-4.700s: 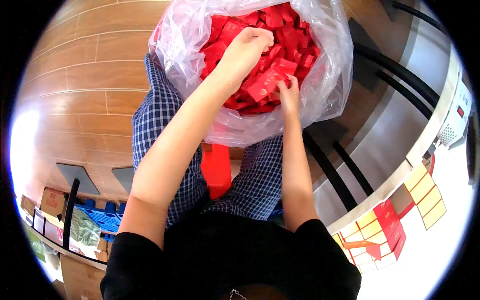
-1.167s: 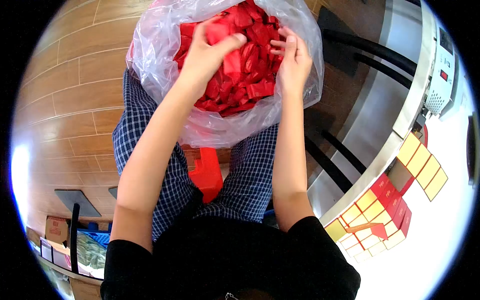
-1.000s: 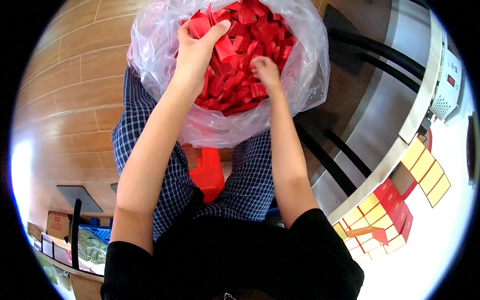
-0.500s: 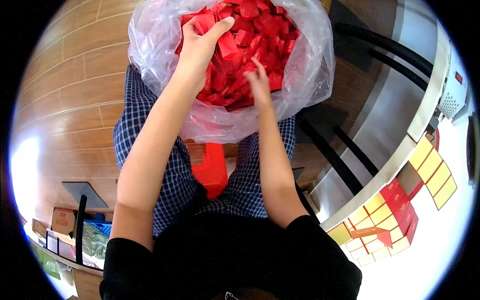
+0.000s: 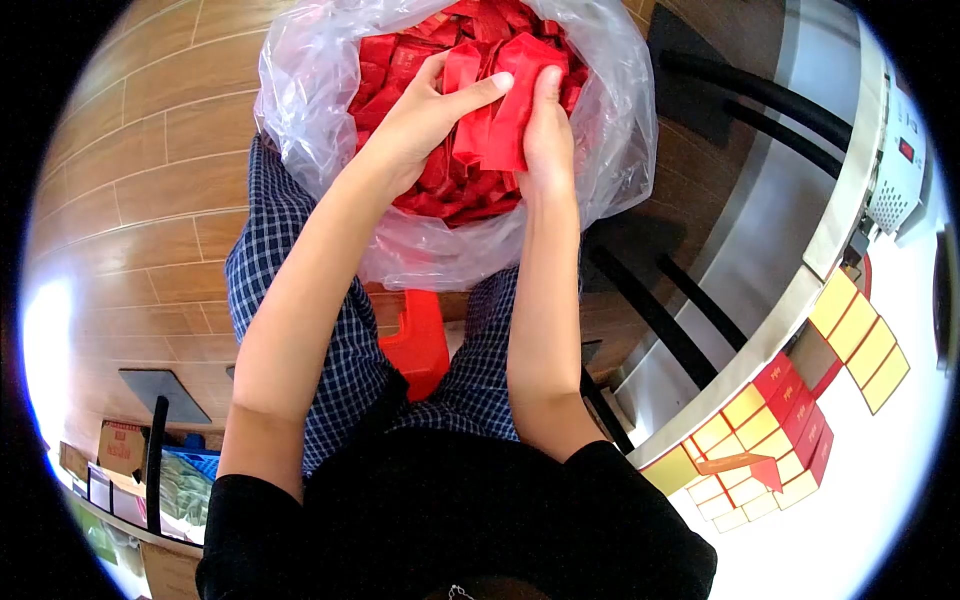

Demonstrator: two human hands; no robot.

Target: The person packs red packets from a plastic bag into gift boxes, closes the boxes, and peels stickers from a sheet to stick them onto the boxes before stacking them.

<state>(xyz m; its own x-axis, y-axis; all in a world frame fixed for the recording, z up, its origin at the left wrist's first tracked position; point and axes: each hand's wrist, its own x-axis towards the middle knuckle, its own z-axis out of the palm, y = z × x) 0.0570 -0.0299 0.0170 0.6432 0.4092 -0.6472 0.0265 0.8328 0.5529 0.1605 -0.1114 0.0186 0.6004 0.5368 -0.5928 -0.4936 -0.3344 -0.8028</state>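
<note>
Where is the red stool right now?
The red stool sits at centre frame between the person's knees, just below the clear bag of red packets.

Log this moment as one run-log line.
left hand: gripping red packets | right hand: pressing same bunch | clear plastic bag: open, between knees | red stool: under person
</note>
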